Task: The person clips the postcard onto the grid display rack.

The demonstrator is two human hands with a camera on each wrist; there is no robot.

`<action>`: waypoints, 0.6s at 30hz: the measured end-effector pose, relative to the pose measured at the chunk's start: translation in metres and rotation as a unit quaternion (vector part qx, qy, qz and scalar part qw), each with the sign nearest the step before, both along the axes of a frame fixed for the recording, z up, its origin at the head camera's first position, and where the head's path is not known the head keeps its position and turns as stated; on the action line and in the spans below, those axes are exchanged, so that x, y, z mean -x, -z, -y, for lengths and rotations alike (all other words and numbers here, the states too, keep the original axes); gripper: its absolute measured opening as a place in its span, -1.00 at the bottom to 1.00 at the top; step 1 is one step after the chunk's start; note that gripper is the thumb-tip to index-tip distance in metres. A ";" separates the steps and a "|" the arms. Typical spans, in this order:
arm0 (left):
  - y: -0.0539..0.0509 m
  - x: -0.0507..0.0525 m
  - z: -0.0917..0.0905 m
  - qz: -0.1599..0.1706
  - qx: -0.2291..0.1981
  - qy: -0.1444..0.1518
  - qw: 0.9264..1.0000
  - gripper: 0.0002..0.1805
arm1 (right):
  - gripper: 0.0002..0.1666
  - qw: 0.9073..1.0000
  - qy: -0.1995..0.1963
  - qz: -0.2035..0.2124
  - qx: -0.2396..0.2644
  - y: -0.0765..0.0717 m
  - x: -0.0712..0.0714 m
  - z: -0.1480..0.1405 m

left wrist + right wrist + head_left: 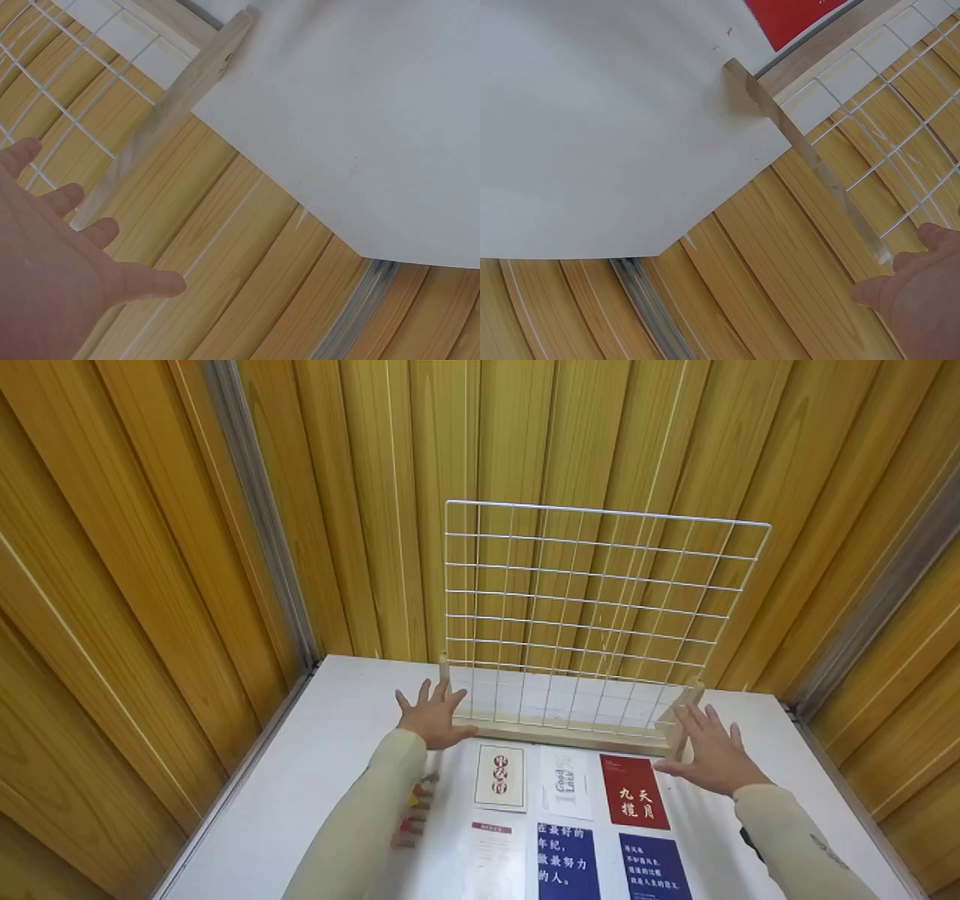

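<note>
A white wire grid panel (585, 607) stands upright in a wooden base (570, 735) with a wooden upright at each end. My left hand (435, 720), fingers spread, is by the left upright (187, 97). My right hand (712, 754) is by the right upright (802, 142), its fingers also spread. Neither hand grips anything; whether their fingers touch the wood I cannot tell. In front of the base lie a cream card (500, 799), a white card (566, 784) and a red card (637, 810).
Nearer me lie a pale card (495, 862) and two blue cards, one in the middle (566, 877) and one on the right (652, 870). Small coloured objects (412, 817), partly behind my left sleeve, lie on the white table (330, 712). Wood-patterned walls (375, 510) enclose it.
</note>
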State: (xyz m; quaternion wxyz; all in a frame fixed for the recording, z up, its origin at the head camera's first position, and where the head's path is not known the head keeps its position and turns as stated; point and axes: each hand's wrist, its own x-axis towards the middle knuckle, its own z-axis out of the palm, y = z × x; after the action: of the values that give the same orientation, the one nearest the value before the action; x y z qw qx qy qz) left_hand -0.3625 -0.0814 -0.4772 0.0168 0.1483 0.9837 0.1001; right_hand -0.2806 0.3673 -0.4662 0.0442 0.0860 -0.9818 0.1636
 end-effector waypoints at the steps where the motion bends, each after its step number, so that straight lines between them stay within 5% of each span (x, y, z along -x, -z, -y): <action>1: 0.000 0.000 0.000 0.001 0.002 -0.001 1.000 -0.11 | 0.33 1.000 0.000 0.000 0.000 0.000 0.000 0.000; 18: -0.002 -0.001 -0.003 0.001 0.000 -0.005 1.000 -0.11 | 0.27 1.000 -0.003 -0.006 0.008 0.000 -0.002 0.000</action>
State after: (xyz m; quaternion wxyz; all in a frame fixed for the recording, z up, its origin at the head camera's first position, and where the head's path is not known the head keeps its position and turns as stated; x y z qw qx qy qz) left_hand -0.3618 -0.0782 -0.4756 0.0174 0.1428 0.9845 0.1007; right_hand -0.2786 0.3676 -0.4659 0.0501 0.0898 -0.9799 0.1708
